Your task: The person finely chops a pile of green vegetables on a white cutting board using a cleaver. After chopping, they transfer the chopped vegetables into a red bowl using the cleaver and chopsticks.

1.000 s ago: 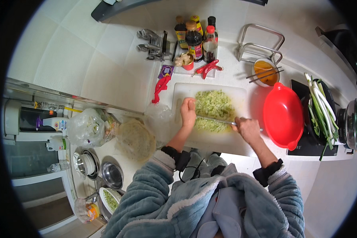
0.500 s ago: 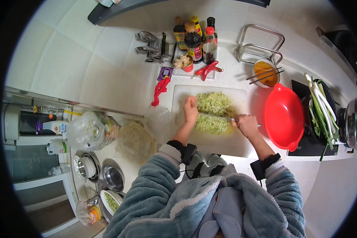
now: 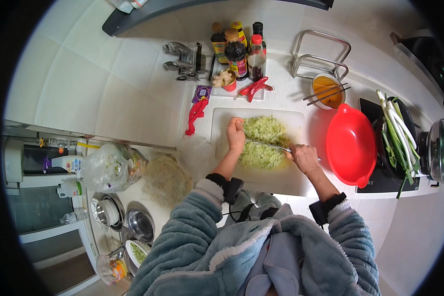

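A white cutting board (image 3: 291,182) carries a pile of finely chopped pale green vegetable (image 3: 265,128). Across the pile lies a knife (image 3: 269,144), its blade running left to right. My right hand (image 3: 305,158) is wrapped round its handle at the pile's right edge. At the other end, my left hand (image 3: 235,134) is closed against the tip of the blade, and its fingertips are partly hidden. Chopped bits lie on both sides of the blade.
Right of the board stand a red oval basin (image 3: 351,145) and a pan with scallions (image 3: 397,133). Behind are a bowl of orange liquid (image 3: 327,88) with chopsticks, red chilies (image 3: 255,89) and sauce bottles (image 3: 236,54). Plastic bags (image 3: 167,180) lie to the left.
The blade now slants more, its handle end slightly lower and nearer to me. Both hands stay on the knife. The whole view has shifted slightly.
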Demonstrator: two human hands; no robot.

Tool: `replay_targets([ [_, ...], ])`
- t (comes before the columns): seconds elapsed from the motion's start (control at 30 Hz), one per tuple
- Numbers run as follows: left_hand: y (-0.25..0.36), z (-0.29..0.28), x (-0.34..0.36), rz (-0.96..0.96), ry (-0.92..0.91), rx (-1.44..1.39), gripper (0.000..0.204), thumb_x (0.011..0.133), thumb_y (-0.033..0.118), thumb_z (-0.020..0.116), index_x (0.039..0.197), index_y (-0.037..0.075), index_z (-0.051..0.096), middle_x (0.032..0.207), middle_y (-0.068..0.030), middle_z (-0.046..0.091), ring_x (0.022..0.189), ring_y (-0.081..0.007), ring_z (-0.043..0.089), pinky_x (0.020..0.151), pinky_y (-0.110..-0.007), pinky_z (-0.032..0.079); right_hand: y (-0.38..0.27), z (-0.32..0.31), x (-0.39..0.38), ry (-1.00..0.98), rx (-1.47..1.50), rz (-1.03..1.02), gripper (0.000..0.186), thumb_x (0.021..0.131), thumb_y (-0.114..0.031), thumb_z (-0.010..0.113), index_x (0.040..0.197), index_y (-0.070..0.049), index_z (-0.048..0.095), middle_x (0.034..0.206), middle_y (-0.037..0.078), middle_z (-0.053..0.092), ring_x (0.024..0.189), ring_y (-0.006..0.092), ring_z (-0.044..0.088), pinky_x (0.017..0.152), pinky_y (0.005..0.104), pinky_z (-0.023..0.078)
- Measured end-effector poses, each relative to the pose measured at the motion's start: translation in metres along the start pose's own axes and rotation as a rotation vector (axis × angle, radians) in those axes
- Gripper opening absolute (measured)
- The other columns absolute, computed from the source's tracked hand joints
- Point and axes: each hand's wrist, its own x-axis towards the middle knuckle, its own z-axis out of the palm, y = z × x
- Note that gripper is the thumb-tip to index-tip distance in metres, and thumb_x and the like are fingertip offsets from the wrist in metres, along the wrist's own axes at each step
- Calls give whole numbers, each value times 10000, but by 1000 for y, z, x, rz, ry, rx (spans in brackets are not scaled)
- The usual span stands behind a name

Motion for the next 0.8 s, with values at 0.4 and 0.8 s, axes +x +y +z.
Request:
replay_targets([
  [0.4,2,9,3,105,-34,-48,215,997,161,435,860,36,544,637,42,382,567,-58,339,508,-241,298,6,-2,-12,70,62,41,262,837,-373,594,813,-112,599,697,98,643,612,286,642,525,423,486],
  [0.8,12,-12,-24,-188,-158,-62,213,1001,141,421,865,34,545,613,36,387,556,-62,323,497,-260,290,-10,7,-28,31,80,17,263,823,-364,603,785,-104,590,653,76,618,593,267,636,512,405,482],
])
